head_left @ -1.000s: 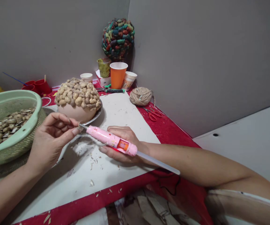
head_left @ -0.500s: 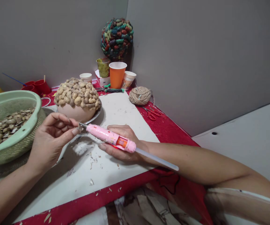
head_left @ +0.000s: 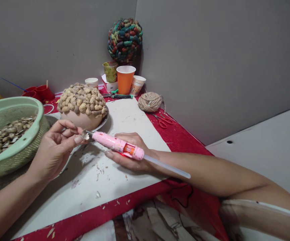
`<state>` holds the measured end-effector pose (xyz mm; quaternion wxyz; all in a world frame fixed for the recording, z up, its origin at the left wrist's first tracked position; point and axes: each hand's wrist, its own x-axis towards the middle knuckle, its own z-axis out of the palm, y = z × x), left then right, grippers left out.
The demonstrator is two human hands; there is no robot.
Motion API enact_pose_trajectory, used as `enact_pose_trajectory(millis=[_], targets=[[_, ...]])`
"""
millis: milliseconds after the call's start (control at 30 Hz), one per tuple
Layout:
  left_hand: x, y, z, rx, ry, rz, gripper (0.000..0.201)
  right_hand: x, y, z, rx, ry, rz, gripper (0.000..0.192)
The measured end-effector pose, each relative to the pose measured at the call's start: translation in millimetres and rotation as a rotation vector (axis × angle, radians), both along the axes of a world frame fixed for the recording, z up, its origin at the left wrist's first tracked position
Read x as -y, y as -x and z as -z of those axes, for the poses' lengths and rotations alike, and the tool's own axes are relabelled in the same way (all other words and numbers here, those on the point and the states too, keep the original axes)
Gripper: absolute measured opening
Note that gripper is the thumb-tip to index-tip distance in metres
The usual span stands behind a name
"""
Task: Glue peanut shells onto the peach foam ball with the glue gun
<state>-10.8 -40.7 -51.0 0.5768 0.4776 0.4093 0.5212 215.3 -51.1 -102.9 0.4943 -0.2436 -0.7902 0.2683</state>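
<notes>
My left hand [head_left: 56, 144] pinches a small peanut shell [head_left: 85, 135] between thumb and fingertips. Wrapped round a pink hot glue gun [head_left: 109, 140] is my right hand [head_left: 129, 150]; the metal nozzle meets the shell, and whether they touch I cannot tell. A clear glue stick [head_left: 167, 166] pokes out of the gun's rear. Just behind my left hand, a round pinkish form [head_left: 80, 120] sits in a metal dish, its upper part covered with peanut shells [head_left: 81, 100]. At left, a green basket [head_left: 31, 134] holds many shells.
White paper [head_left: 124, 117] strewn with shell bits lies over a red cloth [head_left: 185, 137]. Farther back are a twine ball [head_left: 150, 101], red-handled scissors [head_left: 163, 123], pliers [head_left: 122, 96], an orange cup [head_left: 126, 82], red cups [head_left: 45, 93] and a multicoloured ball [head_left: 125, 40].
The shell in my left fingers has turned slightly, showing more of its pale inside at the nozzle. Both hands keep nearly the same place.
</notes>
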Motion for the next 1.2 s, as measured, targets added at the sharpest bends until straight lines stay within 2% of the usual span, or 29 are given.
enact_pose_trajectory(millis=[300, 433, 633, 1200], targets=[[-1.6, 3.1, 0.2, 0.028, 0.027, 0.024, 0.046, 0.6, -0.3, -4.0, 0.014, -0.016, -0.011, 0.035], [-2.8, 2.8, 0.6, 0.039, 0.019, 0.022, 0.042, 0.6, -0.2, -3.1, 0.013, -0.014, -0.011, 0.035], [-5.6, 5.1, 2.0, 0.043, -0.039, 0.027, 0.039, -1.0, 0.9, 0.2, 0.009, -0.091, 0.012, 0.034], [-8.3, 5.3, 5.0, 0.075, -0.125, -0.003, 0.035, 0.0, 1.0, -1.0, 0.017, -0.155, 0.040, 0.034]])
